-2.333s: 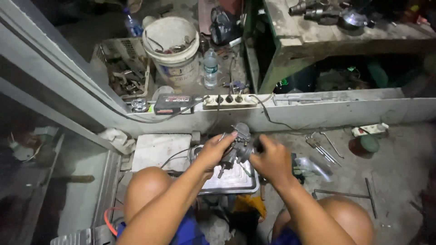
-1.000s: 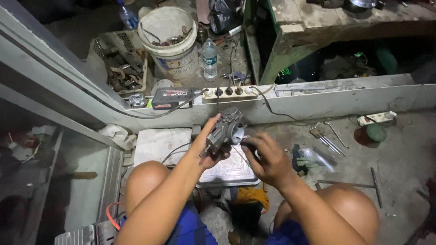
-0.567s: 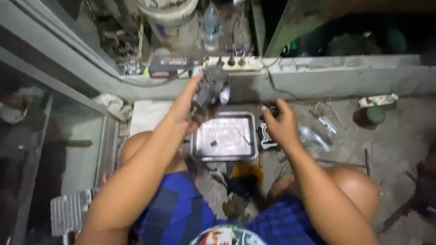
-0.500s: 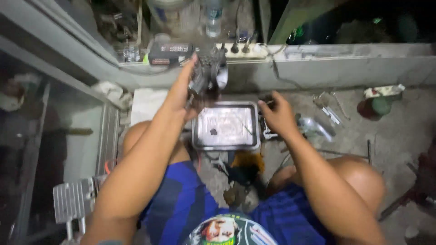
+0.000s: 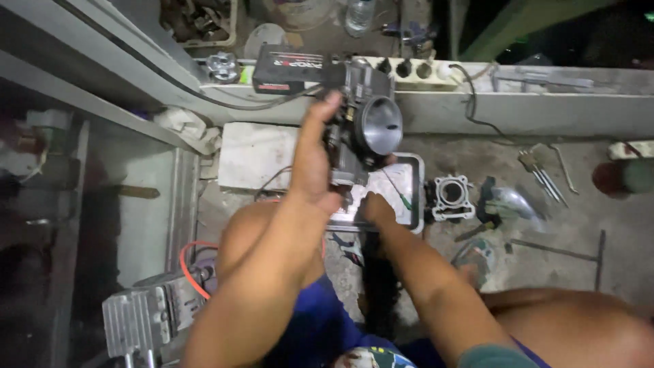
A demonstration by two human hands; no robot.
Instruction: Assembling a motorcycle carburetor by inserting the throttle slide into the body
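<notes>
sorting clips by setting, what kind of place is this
Probably a small motorcycle repair workshop: the left hand holds a carburetor over a metal tray, with an engine cylinder and loose tools on the concrete floor.

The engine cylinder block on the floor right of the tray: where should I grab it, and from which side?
Grip the cylinder block across its outer walls, coming from above. It lies with the round bore facing up, its sides look clear of the metal tray beside it, and the right hand is nearest.
</notes>
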